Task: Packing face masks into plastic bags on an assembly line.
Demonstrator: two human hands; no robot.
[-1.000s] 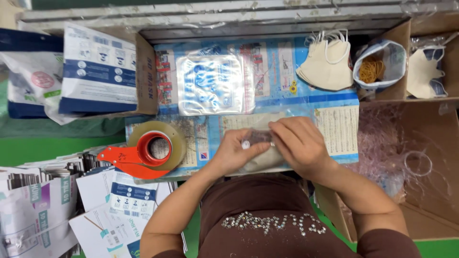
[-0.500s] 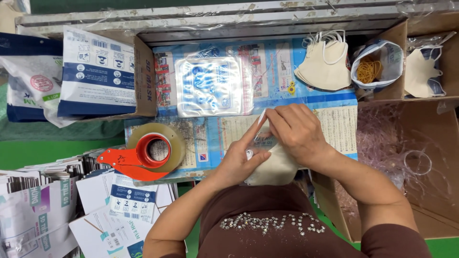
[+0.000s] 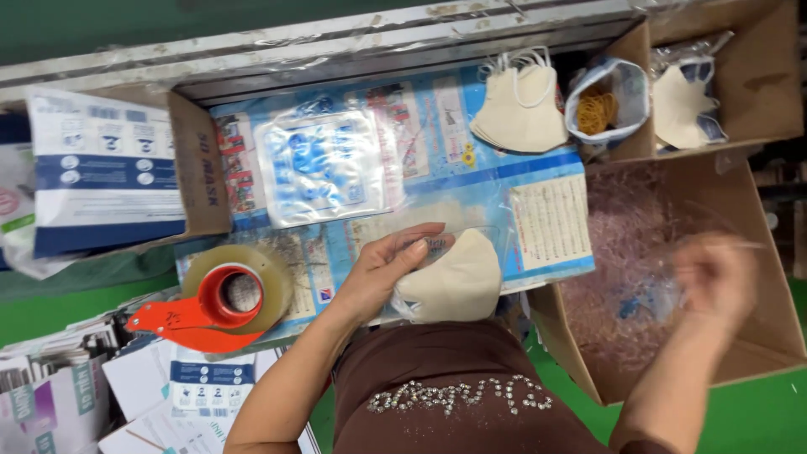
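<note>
The fingers of the left hand (image 3: pixel 388 267) press together on a cream face mask (image 3: pixel 444 282) that sits in a clear plastic sleeve, and they hold it down on the blue printed sheet (image 3: pixel 471 181) at the near edge of the table. The right hand (image 3: pixel 714 277) is blurred above the cardboard box (image 3: pixel 761 336) of thin plastic wrappers, well apart from the mask; I cannot tell how its fingers stand. Left of the mask lies a red tape dispenser (image 3: pixel 210 307). Further away lie a stack of cream masks (image 3: pixel 521 113) and a bag of rubber bands (image 3: pixel 601 105).
</note>
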